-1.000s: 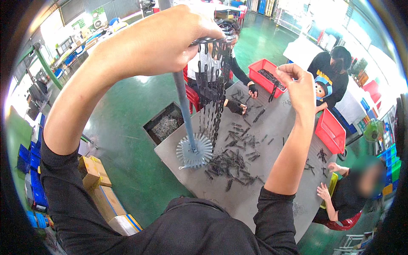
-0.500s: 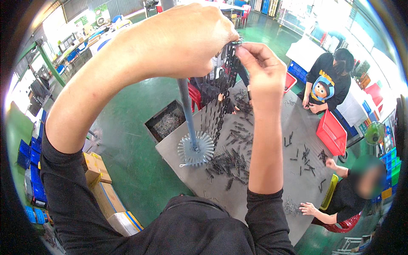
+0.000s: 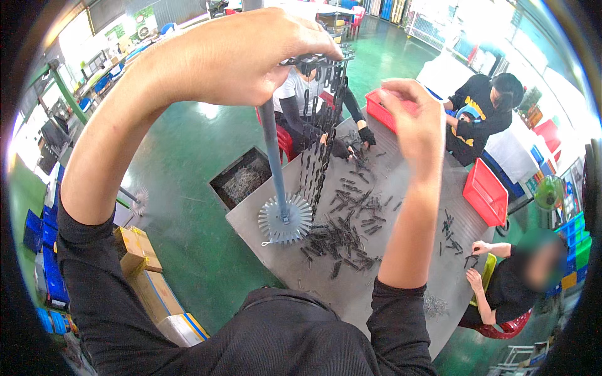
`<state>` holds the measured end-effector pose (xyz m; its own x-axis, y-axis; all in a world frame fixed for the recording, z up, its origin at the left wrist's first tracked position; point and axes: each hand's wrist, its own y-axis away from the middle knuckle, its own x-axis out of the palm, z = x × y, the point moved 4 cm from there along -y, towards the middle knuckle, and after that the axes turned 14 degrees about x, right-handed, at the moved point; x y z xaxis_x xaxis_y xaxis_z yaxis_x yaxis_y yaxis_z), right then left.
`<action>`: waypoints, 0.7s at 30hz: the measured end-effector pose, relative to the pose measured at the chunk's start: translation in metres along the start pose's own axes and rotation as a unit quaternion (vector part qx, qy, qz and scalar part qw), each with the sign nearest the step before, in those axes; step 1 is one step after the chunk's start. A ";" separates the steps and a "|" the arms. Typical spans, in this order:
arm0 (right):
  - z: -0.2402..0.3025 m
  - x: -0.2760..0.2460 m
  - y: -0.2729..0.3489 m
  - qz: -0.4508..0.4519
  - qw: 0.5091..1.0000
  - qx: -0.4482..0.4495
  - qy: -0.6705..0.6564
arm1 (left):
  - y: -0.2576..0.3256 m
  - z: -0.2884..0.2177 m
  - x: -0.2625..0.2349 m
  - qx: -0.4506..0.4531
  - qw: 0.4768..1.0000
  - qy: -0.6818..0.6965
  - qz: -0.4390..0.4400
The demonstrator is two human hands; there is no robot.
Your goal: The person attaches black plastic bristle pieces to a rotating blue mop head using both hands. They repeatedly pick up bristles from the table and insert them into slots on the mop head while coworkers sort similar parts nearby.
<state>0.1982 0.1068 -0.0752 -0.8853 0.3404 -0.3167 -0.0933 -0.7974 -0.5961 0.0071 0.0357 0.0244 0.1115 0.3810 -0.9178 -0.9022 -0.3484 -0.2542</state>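
My left hand (image 3: pixel 291 53) is raised at the top centre, closed on a bundle of black chains (image 3: pixel 330 106). Several long strands dangle from a dark piece at its fingers toward the table. My right hand (image 3: pixel 411 116) is apart from the chains, to their right, with its fingers loosely curved and nothing visible in them. A grey-blue upright pole (image 3: pixel 273 144) stands beside the strands, with a slotted round disc (image 3: pixel 285 219) near its lower end. Many small black pieces (image 3: pixel 342 241) lie heaped on the grey table (image 3: pixel 401 301) below.
A dark bin (image 3: pixel 238 178) of small metal bits adjoins the table's left edge. Red trays (image 3: pixel 486 191) stand along the right side. Co-workers sit or stand around the table, one handling black pieces (image 3: pixel 471 259). Cardboard boxes (image 3: pixel 157 291) are at lower left.
My right hand has let go of the chains' top and moved right and slightly down. My left hand keeps its hold. A red tray has come into view behind my right hand.
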 end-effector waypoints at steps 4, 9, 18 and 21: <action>0.027 0.037 0.013 0.006 0.984 -0.002 -0.180 | -0.005 -0.011 -0.002 -0.032 0.999 -0.018 -0.005; 0.031 0.048 0.013 -0.005 0.975 0.011 -0.220 | -0.017 -0.012 0.000 -0.053 0.996 -0.060 0.037; -0.009 0.004 -0.008 0.114 0.946 0.101 -0.286 | -0.007 0.008 0.011 -0.038 0.995 -0.094 0.023; -0.021 -0.021 -0.022 0.060 0.989 0.114 -0.076 | 0.000 0.011 0.005 -0.027 0.998 -0.051 0.009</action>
<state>0.2286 0.1274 -0.0704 -0.9531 0.1713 -0.2495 -0.0682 -0.9249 -0.3742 0.0032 0.0468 0.0227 0.0503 0.4593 -0.8868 -0.8794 -0.4005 -0.2573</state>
